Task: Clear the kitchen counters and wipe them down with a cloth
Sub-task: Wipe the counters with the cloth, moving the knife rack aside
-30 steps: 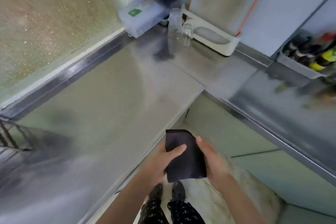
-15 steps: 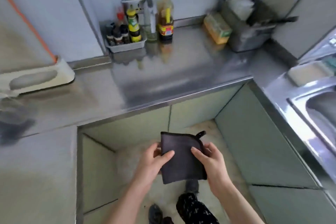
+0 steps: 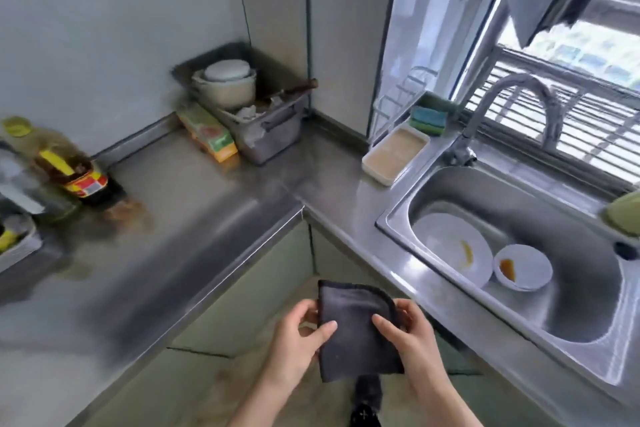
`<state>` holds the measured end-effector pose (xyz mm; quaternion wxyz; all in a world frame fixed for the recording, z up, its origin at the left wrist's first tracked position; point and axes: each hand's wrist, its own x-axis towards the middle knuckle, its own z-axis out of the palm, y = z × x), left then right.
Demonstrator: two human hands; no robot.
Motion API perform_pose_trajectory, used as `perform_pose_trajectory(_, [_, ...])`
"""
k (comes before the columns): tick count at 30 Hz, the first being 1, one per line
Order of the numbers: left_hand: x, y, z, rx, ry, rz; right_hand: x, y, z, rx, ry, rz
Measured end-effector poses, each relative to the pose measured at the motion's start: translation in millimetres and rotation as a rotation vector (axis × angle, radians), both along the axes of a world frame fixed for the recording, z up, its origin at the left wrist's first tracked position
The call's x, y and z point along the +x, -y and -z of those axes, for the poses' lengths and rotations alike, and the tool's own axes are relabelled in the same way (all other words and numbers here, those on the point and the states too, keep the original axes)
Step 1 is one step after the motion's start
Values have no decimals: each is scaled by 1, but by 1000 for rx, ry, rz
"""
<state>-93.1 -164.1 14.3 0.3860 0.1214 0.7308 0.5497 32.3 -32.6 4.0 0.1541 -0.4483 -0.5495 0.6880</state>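
I hold a folded dark grey cloth (image 3: 356, 329) in front of me, over the floor between the counters. My left hand (image 3: 299, 336) grips its left edge with the thumb on top. My right hand (image 3: 408, 333) grips its right edge the same way. The stainless steel counter (image 3: 194, 218) runs along the left and bends at a corner toward the sink (image 3: 540, 291) on the right. A white plate (image 3: 446, 246) and a small white bowl (image 3: 526, 265), both stained orange, lie in the sink.
Sauce bottles (image 3: 69, 170) stand at the far left. In the corner sit a grey bin with a pot (image 3: 242, 104) and a yellow-green box (image 3: 207, 132). A white tray (image 3: 394, 152), sponges (image 3: 427, 118) and the faucet (image 3: 512, 107) stand by the window.
My view has swung to the right, from the left counter past the bottles to the corner and the sink. Both hands keep the cloth between them in the same hold.
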Motion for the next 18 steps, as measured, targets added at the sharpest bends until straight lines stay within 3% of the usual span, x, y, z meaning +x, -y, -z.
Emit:
perform_pose_trajectory(5, [-41, -97, 11, 0, -10, 30, -26, -92, 6, -133, -57, -21])
perform_pose_trajectory(9, [-75, -161, 17, -47, -17, 146, -59, -141, 19, -13, 2, 104])
perform_pose_trajectory(18, [-179, -316, 28, -13, -266, 188, -157, -217, 23, -25, -44, 380])
